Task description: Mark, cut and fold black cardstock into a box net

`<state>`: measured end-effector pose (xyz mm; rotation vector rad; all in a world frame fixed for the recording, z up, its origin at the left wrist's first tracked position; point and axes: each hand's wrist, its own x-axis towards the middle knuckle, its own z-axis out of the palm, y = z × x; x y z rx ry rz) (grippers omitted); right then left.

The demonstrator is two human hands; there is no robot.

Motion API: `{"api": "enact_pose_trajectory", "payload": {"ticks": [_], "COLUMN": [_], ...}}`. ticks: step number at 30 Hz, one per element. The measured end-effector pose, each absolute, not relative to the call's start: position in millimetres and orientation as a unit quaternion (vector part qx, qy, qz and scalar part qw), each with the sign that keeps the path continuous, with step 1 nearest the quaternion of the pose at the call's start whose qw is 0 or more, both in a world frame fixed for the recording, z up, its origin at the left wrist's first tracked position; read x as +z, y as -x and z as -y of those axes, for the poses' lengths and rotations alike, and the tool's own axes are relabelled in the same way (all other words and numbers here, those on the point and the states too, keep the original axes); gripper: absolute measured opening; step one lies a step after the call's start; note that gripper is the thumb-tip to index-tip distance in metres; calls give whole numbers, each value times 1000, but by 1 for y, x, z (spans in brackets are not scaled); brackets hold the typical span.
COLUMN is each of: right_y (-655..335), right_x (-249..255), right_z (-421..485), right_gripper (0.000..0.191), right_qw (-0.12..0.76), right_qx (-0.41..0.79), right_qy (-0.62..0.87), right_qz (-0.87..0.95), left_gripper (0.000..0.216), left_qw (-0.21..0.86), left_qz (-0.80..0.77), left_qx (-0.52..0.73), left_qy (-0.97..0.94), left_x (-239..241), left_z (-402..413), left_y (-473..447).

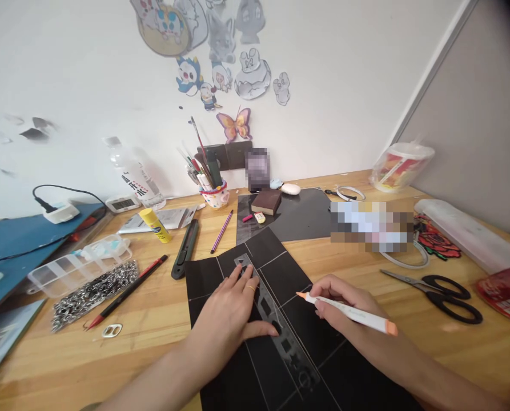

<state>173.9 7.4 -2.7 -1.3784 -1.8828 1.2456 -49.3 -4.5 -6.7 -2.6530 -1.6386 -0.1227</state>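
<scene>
A black sheet [216, 279] marked with pale grid lines lies on the wooden desk before me. Across it runs a clear stencil ruler [286, 343] with cut-out shapes, slanting from upper left to lower right. My left hand [233, 302] lies on the ruler with its fingers stretched out, pressing it against the sheet. In my right hand [344, 302] is a white marker [357, 315] with an orange tip and orange end. The marker's tip points left, just right of the ruler; whether it touches the sheet I cannot tell.
Black-handled scissors [434, 291] lie to the right. On the left are a utility knife [185, 249], a yellow glue stick [155, 225], a black-and-red pen [128, 292] and a bag of metal rings [94, 294]. A pen cup [214, 194] and water bottle [137, 174] stand by the wall.
</scene>
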Motion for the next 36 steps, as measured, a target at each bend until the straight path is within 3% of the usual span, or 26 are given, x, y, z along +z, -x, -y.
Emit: {"api": "enact_pose_trajectory", "payload": {"ticks": [18, 36], "right_y": [-115, -100], "right_x": [-8, -6], "right_z": [-82, -90], "right_gripper": [2, 6], "right_qw": [326, 326], "right_qx": [442, 410], "right_qy": [432, 395], "right_qz": [715, 755], "left_gripper": [78, 80], "left_qw": [-20, -9], "left_qz": [538, 540], "left_qx": [-51, -55], "left_qy": [841, 840], "left_x": [-5, -15], "left_z": [-17, -19], "left_y": [58, 61]}}
